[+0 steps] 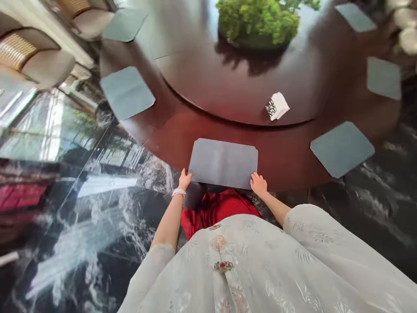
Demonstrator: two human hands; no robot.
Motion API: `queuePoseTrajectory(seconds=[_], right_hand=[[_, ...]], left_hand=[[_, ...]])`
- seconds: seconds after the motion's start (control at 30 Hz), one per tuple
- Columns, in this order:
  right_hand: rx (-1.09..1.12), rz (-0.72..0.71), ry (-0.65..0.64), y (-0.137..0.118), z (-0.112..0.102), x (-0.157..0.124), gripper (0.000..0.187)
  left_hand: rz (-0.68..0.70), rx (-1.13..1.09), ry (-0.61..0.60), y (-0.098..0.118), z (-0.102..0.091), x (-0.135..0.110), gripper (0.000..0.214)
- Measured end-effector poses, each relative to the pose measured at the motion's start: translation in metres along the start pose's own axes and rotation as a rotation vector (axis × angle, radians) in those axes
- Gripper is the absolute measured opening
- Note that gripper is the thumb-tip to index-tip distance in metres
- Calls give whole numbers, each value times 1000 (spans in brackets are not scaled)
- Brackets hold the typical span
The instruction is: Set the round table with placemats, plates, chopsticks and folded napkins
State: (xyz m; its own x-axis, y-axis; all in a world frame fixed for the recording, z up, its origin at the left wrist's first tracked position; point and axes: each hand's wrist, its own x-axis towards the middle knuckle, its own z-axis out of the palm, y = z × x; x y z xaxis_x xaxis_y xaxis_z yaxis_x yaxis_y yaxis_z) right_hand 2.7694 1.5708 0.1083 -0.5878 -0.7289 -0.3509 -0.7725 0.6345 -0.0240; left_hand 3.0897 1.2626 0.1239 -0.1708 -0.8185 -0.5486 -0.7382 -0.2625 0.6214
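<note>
A grey rectangular placemat (223, 163) lies at the near edge of the round dark-wood table (283, 169), right in front of me. My left hand (185, 180) pinches its near left corner, thumb and fingers closed on the edge. At the near right corner my right hand (259, 184) grips the same mat, fingers curled over it. The mat's near edge reaches the table's rim, above my red skirt (224, 208). Whether the mat rests fully flat or is slightly raised, I cannot tell.
More grey placemats, one at the left (127, 93) and one at the right (342, 149), lie around the table. A raised turntable (208, 82) bears a green plant (257, 21) and a white napkin holder (277, 106). Chairs (48, 67) stand at the far left.
</note>
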Motion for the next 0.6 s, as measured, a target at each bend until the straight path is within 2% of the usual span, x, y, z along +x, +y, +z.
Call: queuePoseTrajectory(seconds=[0.07, 0.13, 0.23, 0.33, 0.47, 0.6], right_hand=[[55, 119, 21, -14, 1, -3, 44], [106, 224, 36, -25, 2, -3, 43], [189, 397, 45, -31, 6, -1, 42], [319, 568, 83, -23, 11, 3, 42], [520, 643, 148, -1, 17, 10, 41], [571, 636, 154, 12, 23, 16, 43]], left_hand=[[-2, 77, -83, 10, 1, 26, 81], [33, 130, -152, 17, 2, 40, 80], [97, 152, -238, 27, 2, 49, 74], [136, 120, -328, 41, 3, 51, 68], [148, 97, -373, 56, 8, 51, 62], [108, 86, -365, 51, 8, 50, 59]])
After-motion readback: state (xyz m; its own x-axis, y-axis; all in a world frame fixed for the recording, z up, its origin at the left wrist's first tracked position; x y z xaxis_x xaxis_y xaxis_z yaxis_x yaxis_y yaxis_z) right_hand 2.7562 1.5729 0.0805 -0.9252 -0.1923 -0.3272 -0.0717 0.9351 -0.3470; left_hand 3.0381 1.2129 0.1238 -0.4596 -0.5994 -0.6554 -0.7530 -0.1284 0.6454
